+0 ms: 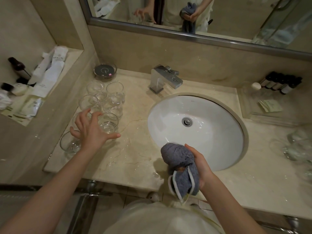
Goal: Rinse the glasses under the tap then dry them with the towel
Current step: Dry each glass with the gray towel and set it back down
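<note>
Wet marble counter (pixel 135 159) — left hand (pixel 92 130) spread over glasses (pixel 108 122), touching unclear; right hand (pixel 200 164) grips grey towel (pixel 179 159) beside sink (pixel 219 119).

Head view, steeply down, close

Glasses (pixel 108 122) clear, glossy; towel (pixel 179 156) grey fluffy cloth; surface (pixel 135 159) polished marble, wet; tap (pixel 164 78) brushed metal; basin (pixel 219 132) glossy white ceramic.

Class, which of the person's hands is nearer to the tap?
Right. The right hand holds the towel over the sink's near rim, below the tap; the left hand is farther off.
</note>
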Tool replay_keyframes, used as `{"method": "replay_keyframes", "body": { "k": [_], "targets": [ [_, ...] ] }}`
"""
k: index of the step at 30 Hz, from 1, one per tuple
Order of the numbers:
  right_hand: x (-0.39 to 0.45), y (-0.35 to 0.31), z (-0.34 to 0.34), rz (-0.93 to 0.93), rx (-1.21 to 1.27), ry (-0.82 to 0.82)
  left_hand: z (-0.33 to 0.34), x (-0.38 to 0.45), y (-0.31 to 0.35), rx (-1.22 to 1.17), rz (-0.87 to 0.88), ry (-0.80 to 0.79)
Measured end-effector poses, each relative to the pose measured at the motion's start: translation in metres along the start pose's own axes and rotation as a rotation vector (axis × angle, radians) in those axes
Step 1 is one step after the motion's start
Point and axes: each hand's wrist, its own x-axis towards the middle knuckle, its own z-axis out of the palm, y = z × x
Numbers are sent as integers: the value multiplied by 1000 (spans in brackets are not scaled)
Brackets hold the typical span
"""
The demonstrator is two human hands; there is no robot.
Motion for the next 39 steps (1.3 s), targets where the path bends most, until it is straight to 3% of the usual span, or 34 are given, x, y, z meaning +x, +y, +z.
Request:
{"method": "replay_keyframes", "body": {
  "k": [14, 31, 39],
  "targets": [
    [4, 1, -3, -7, -2, -9, 3, 11, -3, 61, -142, -122],
    [2, 1, -2, -23, -3, -20, 5, 14, -3, 136, -162, -170],
    [7, -7, -11, -48, 66, -24, -19, 2, 33, -89, -104, -125]
  ]
}}
